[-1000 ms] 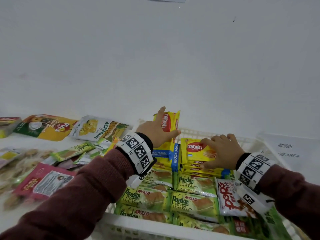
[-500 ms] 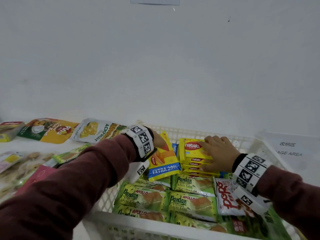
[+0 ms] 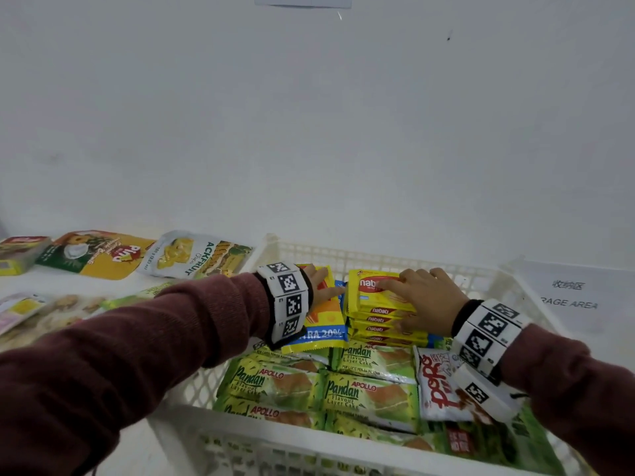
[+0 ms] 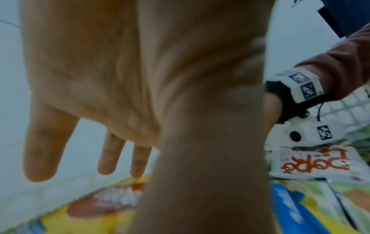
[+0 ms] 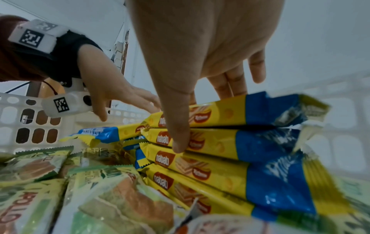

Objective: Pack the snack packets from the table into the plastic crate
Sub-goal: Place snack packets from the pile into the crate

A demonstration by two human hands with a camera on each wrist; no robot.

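While the yellow wafer packet (image 3: 323,312) lies flat in the far left part of the white plastic crate (image 3: 378,259), the left hand (image 3: 321,285) rests on top of it with its fingers (image 4: 112,155) straight and spread. Nothing is gripped by that hand. The packet has a blue strip along its near end and sits on top of the green packets below it.

Just beside it, toward the middle of the far side, stands a stack of yellow wafer packets (image 3: 381,319). The right hand (image 3: 424,298) lies on this stack. Its fingers reach flat across the top packet and its thumb (image 5: 178,129) presses down the near side of the stack. The hand is not curled around any packet.

Green Pandan cake packets (image 3: 371,395) fill the near part of the crate in rows. A white packet with red letters (image 3: 438,383) lies near the right side, partly under the right wrist.

More snack packets wait on the table (image 3: 144,455) left of the crate. A jackfruit chips bag (image 3: 196,255) lies close to the crate's far left corner, and a yellow and green bag (image 3: 98,254) lies next to it. A white paper sign (image 3: 570,293) sits on the right of the crate.
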